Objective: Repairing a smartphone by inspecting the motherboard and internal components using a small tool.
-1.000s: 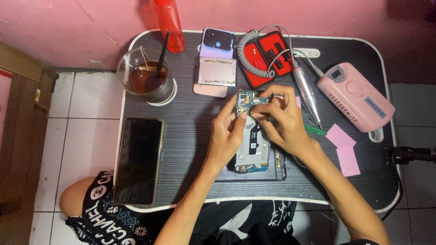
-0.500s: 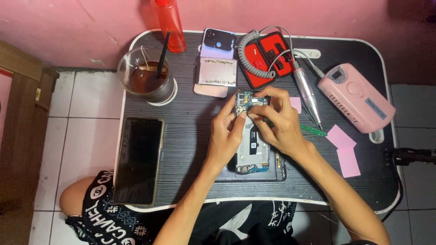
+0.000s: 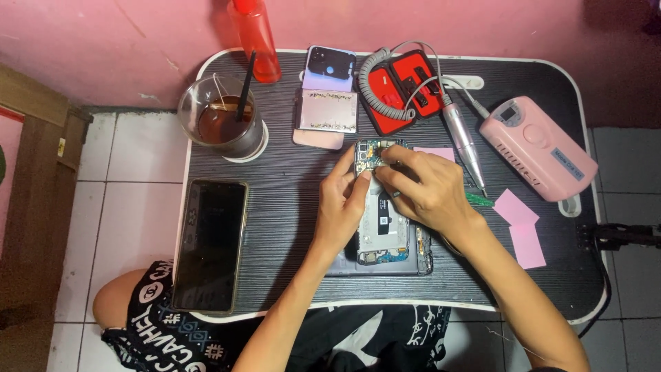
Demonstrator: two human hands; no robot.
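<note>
An opened smartphone (image 3: 383,227), back cover off, lies flat mid-bench (image 3: 289,200) showing a white battery, a green-blue circuit board on top and a small board below. Left hand (image 3: 342,203) and right hand (image 3: 427,193) pinch fingers on its upper board; anything held there is too small to tell.

Single head-worn view, looking straight down.

The camera sits above the lap table (image 3: 289,207) and faces almost vertically down, with the wearer's knees at the bottom edge and the pink wall (image 3: 138,41) at the top. It is close enough that the table fills most of the frame, with floor tiles (image 3: 131,207) showing either side. Both forearms enter from below centre. There is no second view to overlap with.
</note>
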